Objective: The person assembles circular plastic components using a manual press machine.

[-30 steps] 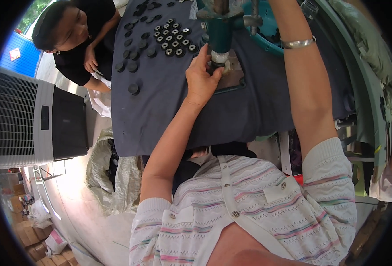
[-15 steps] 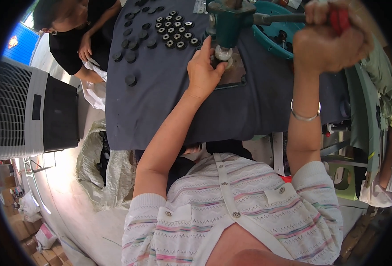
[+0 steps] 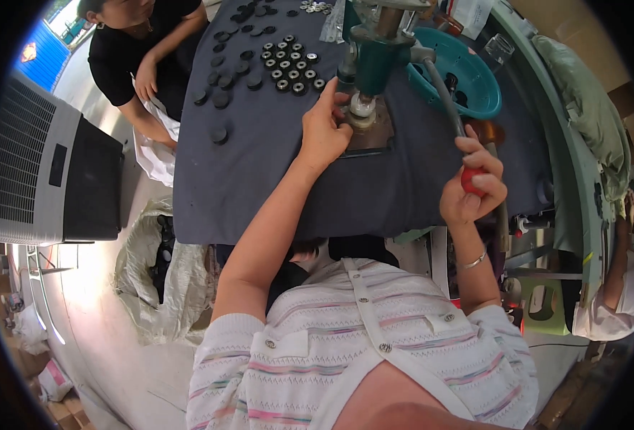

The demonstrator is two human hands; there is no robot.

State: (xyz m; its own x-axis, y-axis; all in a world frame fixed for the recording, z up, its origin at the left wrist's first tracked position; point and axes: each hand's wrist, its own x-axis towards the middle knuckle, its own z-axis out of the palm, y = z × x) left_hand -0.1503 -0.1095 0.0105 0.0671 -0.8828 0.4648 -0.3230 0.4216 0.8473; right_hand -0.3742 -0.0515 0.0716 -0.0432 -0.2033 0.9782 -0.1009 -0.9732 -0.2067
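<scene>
Cloth (image 3: 259, 193) bears 1 press (image 3: 375, 66); right hand (image 3: 467, 197) grips its lever (image 3: 447, 97) by the knob (image 3: 472, 181) (likely stiff, best held there); left hand (image 3: 322, 129) spread nearby.

This looks like a small assembly workshop. A green lever press (image 3: 374, 68) stands just past twelve o'clock on a counter (image 3: 259, 193) draped in grey cloth, with rows of identical black rings with metal centres (image 3: 289, 66) at twelve. A turquoise basin (image 3: 483, 80) of parts sits near two. A big air cooler (image 3: 26, 158) fills nine; at eight come an open woven sack (image 3: 188, 294) of black pieces and cardboard boxes (image 3: 62, 414). Another person (image 3: 145, 43) sits towards ten.
</scene>
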